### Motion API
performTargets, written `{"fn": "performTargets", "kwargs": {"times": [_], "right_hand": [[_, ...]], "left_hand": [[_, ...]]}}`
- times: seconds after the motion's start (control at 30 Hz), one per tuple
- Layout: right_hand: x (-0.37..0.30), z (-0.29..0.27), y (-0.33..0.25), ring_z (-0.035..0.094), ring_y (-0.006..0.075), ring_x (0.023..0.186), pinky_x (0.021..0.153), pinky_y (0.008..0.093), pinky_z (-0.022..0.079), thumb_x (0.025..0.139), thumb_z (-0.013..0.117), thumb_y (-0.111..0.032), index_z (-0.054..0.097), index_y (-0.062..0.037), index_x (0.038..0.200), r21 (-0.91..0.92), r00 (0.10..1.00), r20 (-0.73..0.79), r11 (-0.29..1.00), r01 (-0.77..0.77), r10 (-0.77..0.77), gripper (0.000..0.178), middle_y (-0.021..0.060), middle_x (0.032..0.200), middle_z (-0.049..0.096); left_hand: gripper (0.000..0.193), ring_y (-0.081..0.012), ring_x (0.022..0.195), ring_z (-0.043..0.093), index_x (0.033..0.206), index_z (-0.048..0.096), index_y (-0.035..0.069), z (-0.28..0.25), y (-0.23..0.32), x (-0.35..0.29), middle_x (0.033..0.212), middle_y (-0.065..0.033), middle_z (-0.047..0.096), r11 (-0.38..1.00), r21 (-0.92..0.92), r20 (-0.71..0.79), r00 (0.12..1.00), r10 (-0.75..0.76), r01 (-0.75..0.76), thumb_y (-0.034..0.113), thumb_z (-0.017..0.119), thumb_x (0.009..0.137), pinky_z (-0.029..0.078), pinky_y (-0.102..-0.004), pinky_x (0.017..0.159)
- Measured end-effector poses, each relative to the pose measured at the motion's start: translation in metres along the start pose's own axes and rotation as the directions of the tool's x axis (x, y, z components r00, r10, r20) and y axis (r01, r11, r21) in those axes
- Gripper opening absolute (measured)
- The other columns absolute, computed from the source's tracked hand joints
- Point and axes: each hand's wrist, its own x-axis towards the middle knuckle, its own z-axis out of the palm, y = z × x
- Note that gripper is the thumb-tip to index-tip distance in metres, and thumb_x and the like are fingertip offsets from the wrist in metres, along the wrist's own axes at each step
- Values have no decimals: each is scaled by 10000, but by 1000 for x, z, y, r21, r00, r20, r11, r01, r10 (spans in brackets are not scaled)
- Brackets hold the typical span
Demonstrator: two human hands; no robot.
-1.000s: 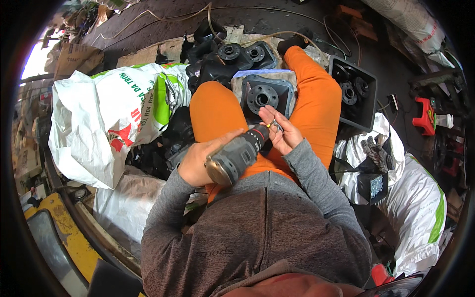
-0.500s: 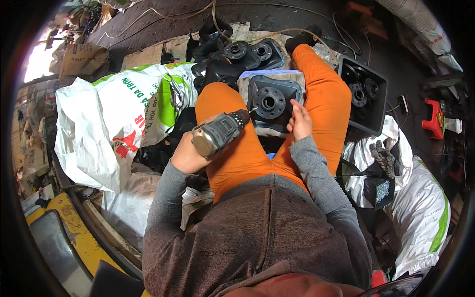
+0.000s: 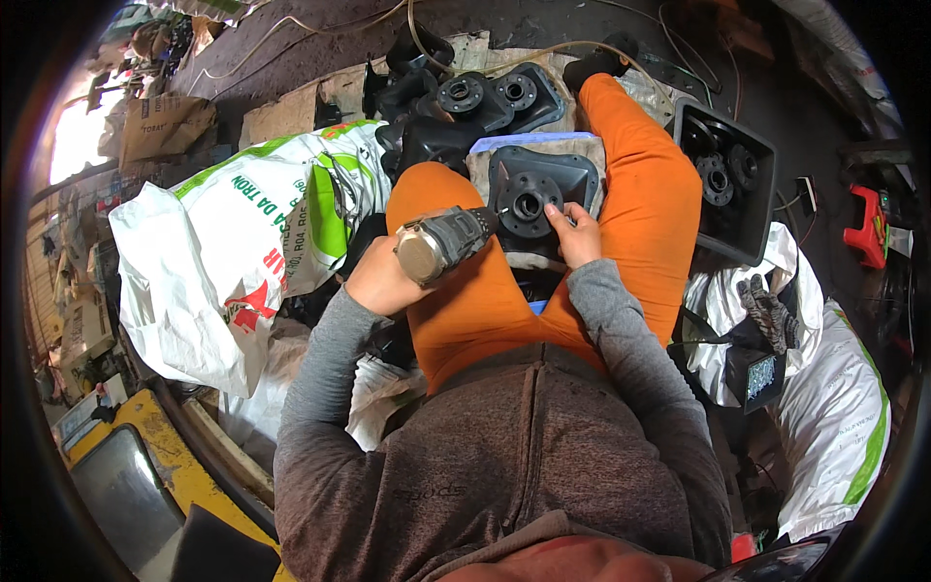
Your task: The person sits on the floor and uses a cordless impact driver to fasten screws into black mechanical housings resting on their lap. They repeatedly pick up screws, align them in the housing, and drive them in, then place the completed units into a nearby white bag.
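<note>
A black plastic housing (image 3: 539, 197) with a round flanged hole in its middle is lying between the person's orange-trousered thighs (image 3: 485, 291), resting on a pale cloth just above the lap. The right hand (image 3: 574, 236) is pressing on its lower right edge, fingers curled down onto the rim — the grip there is loose, more a steadying touch than a clasp. The left hand (image 3: 380, 281) is wrapping fully around the handle of a grey cordless drill (image 3: 441, 242), its grip closed tight on it; the drill's nose is pointing toward the housing's left edge, close to it, though whether the bit is touching cannot be told.

Just beyond the housing, more black moulded parts (image 3: 485, 97) of the same kind are piling up on the ground. To the right a black tray-like casing (image 3: 727, 184) is leaning beside the right thigh, and a dark work glove (image 3: 768, 308) is lying on a white sack — near a small boxy device. On the left a large white printed sack (image 3: 242, 252) is sprawling open. A red tool (image 3: 866, 228) is sitting far right.
</note>
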Motion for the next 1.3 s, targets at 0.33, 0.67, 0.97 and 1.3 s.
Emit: {"fn": "performTargets", "kwargs": {"times": [0.33, 0.67, 0.97, 1.3], "right_hand": [[-29, -11, -6, 439, 32, 619, 573, 212, 390, 891, 692, -209, 632, -24, 836, 206, 980, 151, 974, 97, -129, 203, -61, 666, 510], [-22, -13, 1, 450, 105, 692, 629, 265, 414, 853, 719, -220, 601, 39, 853, 7, 977, 79, 980, 200, -200, 285, 21, 774, 505], [-11, -12, -14, 569, 176, 675, 650, 321, 468, 850, 701, -291, 636, 26, 906, -91, 989, -12, 985, 148, -150, 329, 106, 738, 607], [20, -15, -13, 602, 370, 768, 696, 441, 467, 830, 694, -331, 626, 20, 859, -381, 983, -1, 909, 168, -182, 359, 204, 774, 614]], "left_hand": [[512, -280, 1080, 624, 1239, 555, 68, 15, 13, -15, 1205, -126, 614, 998, 50, -6, 1000, 28, -27, 105, 748, 766, 489, -343, 923], [547, -307, 1097, 611, 1248, 550, 45, 23, 4, -10, 1222, -152, 597, 990, 119, -24, 997, 77, -73, 100, 758, 745, 478, -367, 941], [480, -328, 959, 649, 1222, 560, 49, 18, 12, 9, 1133, -167, 637, 948, 256, 0, 981, 195, -188, 98, 664, 756, 528, -375, 819], [616, -359, 858, 668, 1304, 473, 165, 1, 36, 30, 970, -144, 680, 977, 211, 155, 986, -66, 32, 267, 736, 756, 549, -417, 724]]}}
